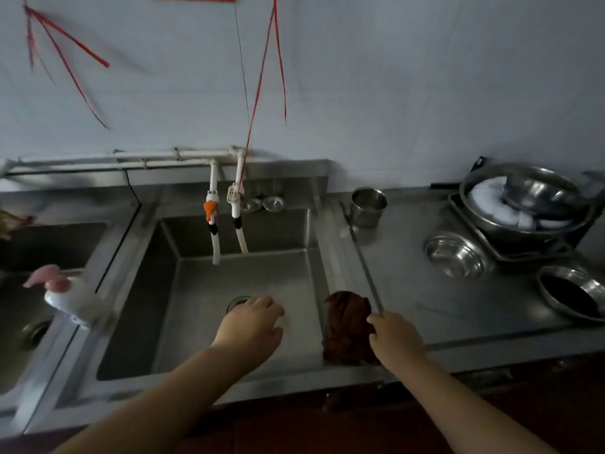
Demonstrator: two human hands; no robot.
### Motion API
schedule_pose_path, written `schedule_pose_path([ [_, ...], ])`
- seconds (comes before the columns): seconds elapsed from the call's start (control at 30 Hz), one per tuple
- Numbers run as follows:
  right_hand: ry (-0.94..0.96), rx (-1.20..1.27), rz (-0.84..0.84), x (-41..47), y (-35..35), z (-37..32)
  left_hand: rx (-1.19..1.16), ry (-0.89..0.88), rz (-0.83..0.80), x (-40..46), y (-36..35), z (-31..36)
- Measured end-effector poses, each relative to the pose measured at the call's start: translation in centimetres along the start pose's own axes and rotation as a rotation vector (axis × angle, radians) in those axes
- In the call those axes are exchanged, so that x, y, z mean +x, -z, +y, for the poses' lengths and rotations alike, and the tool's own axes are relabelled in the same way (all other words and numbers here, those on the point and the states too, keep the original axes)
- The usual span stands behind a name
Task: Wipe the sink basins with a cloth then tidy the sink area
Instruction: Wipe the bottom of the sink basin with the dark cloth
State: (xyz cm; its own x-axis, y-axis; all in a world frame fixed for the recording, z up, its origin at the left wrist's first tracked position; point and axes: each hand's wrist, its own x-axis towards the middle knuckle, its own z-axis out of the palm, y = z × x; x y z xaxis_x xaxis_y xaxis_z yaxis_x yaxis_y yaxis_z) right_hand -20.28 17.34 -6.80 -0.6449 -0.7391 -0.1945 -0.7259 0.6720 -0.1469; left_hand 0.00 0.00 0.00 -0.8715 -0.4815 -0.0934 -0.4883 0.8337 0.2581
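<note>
The left hand (pixel 252 326) is reaching palm-down into the main sink basin (pixel 183 316), hiding part of the drain (pixel 236 303); its fingers are curling downward, and whether they are holding anything cannot be told. The dark red cloth (pixel 347 326) is lying bunched on the basin's right rim, its near edge blurring into shadow. The right hand (pixel 396 342) is resting just beside the cloth, pinching the near end of a long thin metal rod (pixel 363 260).

cloth (pixel 347 326) on sink (pixel 209 376) rim's right side
</note>
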Motion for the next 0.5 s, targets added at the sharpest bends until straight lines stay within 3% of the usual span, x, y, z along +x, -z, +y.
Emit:
schedule_pose_path([
  [0.17,-0.106,0.113,-0.006,1.6,-3.1,0.8,-0.052,0.041,-0.084,0.1,-3.4,-0.2],
  [0.4,-0.176,0.196,0.113,4.1,-5.7,0.4,-0.079,0.030,-0.153,-0.2,-6.5,-2.0],
  [0.5,-0.318,0.258,0.100,5.5,-6.3,-0.2,-0.105,0.029,-0.176,0.1,-7.2,-2.9],
])
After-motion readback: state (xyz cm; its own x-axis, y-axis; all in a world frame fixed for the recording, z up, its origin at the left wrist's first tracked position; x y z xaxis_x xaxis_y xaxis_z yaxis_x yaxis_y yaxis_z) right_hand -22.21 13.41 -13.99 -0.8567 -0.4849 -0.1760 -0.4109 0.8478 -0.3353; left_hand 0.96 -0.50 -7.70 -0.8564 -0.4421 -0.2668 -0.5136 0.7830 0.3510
